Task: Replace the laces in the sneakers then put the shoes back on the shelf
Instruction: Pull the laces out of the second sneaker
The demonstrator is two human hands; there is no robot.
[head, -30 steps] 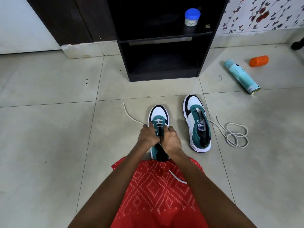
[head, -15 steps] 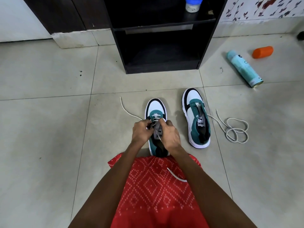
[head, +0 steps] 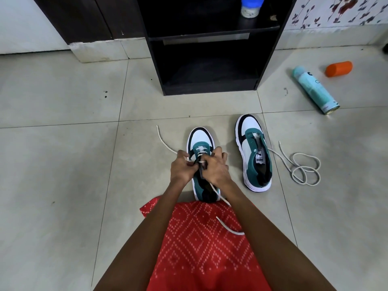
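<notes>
Two white, teal and black sneakers stand on the tiled floor. The left sneaker (head: 200, 139) is right in front of me, its lowest eyelets laced. My left hand (head: 182, 168) pinches its white lace (head: 164, 142), whose one end trails off to the left. My right hand (head: 217, 168) grips the same lace at the tongue; the other end runs back over my red cloth. The right sneaker (head: 255, 152) has no lace through its eyelets. A loose white lace (head: 305, 169) lies coiled to its right. The black shelf (head: 210, 66) stands behind.
A teal spray can (head: 315, 89) and an orange cap (head: 338, 68) lie on the floor at the right. A small jar with a blue lid (head: 251, 6) sits on the upper shelf board. A dark door frame (head: 90, 17) is at the back left.
Both hands have moved a little up the left sneaker and drawn the lace through; its end now lies longer over my red cloth. The view has tilted slightly down.
</notes>
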